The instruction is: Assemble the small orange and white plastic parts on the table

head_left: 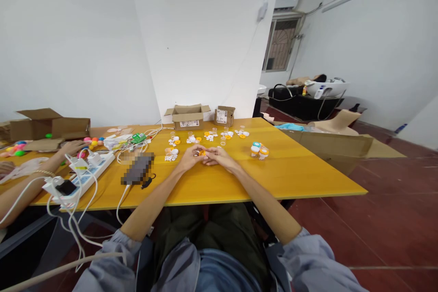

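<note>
My left hand and my right hand meet above the front middle of the table. Between their fingertips is a small orange round part; the fingers hide most of it. Behind my hands lie small groups of loose parts: white discs, orange rings, clear plastic cups and small white pieces. To the right of my hands stands a cluster of small clear containers with orange, white and blue lids.
Two cardboard boxes stand against the wall. On the left are a white power strip with cables and a blurred dark object. Another person's hand is near colourful balls. A large carton adjoins the table's right edge.
</note>
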A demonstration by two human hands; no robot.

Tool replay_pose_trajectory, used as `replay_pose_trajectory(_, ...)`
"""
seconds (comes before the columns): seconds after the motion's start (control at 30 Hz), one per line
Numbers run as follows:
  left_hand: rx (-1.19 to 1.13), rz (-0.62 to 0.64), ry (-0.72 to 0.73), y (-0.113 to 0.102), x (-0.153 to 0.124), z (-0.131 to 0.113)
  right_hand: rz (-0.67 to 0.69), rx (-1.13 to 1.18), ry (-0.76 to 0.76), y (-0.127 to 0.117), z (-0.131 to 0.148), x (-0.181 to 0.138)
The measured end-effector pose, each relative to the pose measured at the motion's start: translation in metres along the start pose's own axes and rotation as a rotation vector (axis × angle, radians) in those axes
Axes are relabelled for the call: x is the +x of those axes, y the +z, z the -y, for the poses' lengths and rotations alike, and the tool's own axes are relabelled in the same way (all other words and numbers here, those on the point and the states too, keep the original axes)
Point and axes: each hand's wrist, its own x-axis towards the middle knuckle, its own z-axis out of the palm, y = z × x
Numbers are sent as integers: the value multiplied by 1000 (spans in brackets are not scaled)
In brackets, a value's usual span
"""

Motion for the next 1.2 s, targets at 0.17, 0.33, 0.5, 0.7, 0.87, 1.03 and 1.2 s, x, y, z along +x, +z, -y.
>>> replay_pose_trajectory(0.17,-26,48,13,1,-1,-2,-18,141,53,-2,5,-4)
replay_pose_trajectory(0.33,-2,62,8,-1,0,-2,-23,169,61,-4,7,-4)
replay_pose_trajectory(0.5,15,48,3,0,0,-1,-35,180,63,-5,3,-2)
replay_pose_trajectory(0.7,25,40,-15,0,0,-4,4,164,77,-4,10,-6)
replay_pose_trajectory(0.87,40,-2,-18,-2,1,-1,3,171,107,-5,15,-8)
replay_pose_trajectory(1.03,-1,-32,2,-3,2,0,-42,171,98,-9,11,-6)
replay_pose_trajectory(1.2,-13,-13,-12,-3,1,0,-137,178,99,-11,11,-3)
